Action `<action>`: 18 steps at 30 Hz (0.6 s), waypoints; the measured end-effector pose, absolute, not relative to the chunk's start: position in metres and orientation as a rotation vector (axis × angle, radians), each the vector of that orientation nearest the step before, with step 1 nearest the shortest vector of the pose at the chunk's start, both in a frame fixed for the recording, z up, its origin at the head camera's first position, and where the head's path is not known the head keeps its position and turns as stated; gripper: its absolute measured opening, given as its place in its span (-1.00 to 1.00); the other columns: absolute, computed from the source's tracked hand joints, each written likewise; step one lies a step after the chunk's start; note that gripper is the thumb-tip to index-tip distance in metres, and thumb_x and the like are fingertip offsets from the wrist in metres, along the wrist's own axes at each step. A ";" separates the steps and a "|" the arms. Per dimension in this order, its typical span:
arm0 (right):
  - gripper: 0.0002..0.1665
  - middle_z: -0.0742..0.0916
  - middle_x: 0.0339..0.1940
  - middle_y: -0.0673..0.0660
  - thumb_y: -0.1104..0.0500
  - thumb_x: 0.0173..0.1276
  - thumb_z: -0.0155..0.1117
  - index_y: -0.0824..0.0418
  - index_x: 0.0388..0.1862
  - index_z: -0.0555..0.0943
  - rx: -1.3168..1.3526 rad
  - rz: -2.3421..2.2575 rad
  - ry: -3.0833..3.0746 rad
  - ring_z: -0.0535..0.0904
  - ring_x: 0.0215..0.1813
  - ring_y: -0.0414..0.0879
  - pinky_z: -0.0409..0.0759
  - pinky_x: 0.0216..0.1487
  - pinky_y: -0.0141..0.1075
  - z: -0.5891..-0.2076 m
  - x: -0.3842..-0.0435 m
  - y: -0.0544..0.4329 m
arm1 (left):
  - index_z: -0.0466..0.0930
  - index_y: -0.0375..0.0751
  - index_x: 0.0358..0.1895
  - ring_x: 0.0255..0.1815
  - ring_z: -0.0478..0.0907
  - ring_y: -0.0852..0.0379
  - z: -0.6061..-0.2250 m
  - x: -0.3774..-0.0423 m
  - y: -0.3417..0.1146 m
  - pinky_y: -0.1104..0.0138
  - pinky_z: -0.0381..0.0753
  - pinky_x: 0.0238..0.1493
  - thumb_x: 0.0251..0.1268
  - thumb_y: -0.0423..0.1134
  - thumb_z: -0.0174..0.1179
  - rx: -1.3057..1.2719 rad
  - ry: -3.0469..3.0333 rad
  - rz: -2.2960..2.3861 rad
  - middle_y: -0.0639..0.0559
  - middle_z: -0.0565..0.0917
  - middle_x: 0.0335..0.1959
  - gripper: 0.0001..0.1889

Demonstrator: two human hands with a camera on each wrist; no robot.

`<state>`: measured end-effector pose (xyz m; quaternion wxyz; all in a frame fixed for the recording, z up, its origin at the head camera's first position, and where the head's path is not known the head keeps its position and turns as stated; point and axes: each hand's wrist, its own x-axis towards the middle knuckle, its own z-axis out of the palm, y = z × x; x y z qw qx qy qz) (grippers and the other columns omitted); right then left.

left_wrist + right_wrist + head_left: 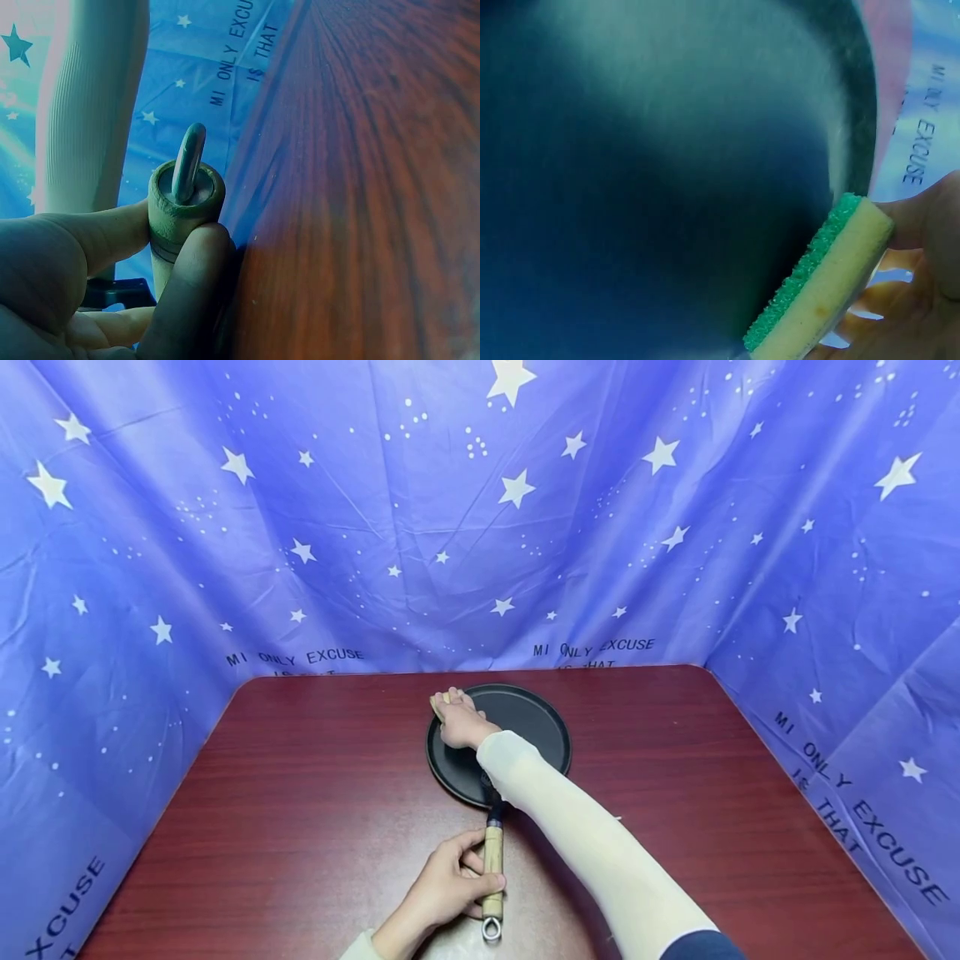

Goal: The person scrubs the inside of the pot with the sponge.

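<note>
A round black flat pan (525, 718) lies on the table, its wooden handle (492, 860) pointing toward me. My left hand (450, 881) grips that handle between thumb and fingers; the metal hanging ring (189, 161) sticks out beyond the grip in the left wrist view. In my right hand (461, 722) is a yellow sponge (829, 289) with a green scouring layer (802, 274), held at the pan's far-left rim. The green side faces the pan's inside. From above, the right hand covers most of the sponge, and the right forearm hides part of the pan.
The reddish-brown wooden table (300, 810) extends to both sides of the pan. A blue curtain (420, 510) with white stars and printed words hangs behind the table and along both sides.
</note>
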<state>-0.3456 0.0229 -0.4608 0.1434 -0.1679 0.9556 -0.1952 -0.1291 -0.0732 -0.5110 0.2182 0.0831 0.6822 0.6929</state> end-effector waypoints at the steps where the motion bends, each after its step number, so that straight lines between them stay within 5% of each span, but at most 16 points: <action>1: -0.15 0.00 0.76 0.32 0.28 0.58 0.07 0.16 0.76 0.05 -0.490 -0.534 2.774 -0.19 0.76 0.19 0.12 0.65 0.36 -0.462 -0.348 0.025 | 0.33 -0.47 0.51 -0.52 0.67 0.10 -0.511 -0.129 -0.073 0.22 0.82 -0.57 0.22 -0.48 0.45 0.228 1.888 1.919 -0.11 0.57 -0.32 -0.22; 18: -0.24 0.24 0.72 0.21 0.40 0.51 0.16 0.08 0.65 0.36 -0.705 0.035 2.901 0.00 0.74 0.12 0.28 0.60 0.30 -0.456 -0.371 0.107 | 0.34 -0.47 0.51 -0.52 0.67 0.10 -0.510 -0.128 -0.073 0.24 0.81 -0.58 0.20 -0.49 0.47 0.227 1.912 1.911 -0.11 0.55 -0.32 -0.21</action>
